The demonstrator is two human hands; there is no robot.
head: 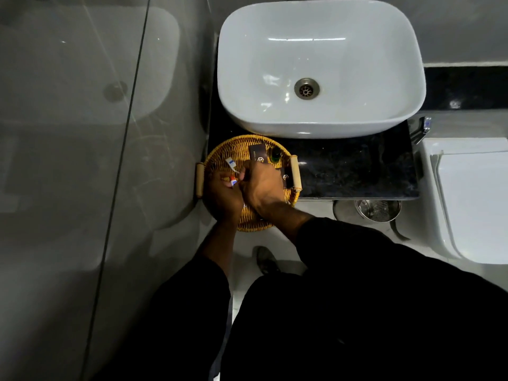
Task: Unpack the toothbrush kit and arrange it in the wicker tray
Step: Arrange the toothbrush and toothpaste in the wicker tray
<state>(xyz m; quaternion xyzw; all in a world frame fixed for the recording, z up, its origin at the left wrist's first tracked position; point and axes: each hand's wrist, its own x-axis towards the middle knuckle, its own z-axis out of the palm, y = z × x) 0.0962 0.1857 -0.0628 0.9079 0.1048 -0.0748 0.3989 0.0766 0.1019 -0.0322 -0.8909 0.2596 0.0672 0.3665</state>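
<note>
A round wicker tray (236,149) with two pale handles sits on the black counter's left end. Both hands are over it. My left hand (222,196) is closed on a small red, white and blue toothpaste tube (233,181). My right hand (261,188) is closed on the white toothbrush (232,164), whose blue-marked head points up and left over the tray. A dark kit box (258,154) lies at the tray's back, and a second dark box (287,178) lies by the right handle. A small green bottle (275,154) stands beside the first box.
A white basin (321,67) stands just behind the tray. The black counter (357,171) runs right to a chrome tap (420,129). A glass panel (82,133) is on the left, a white toilet (472,199) on the right, and a steel bin (378,209) below the counter.
</note>
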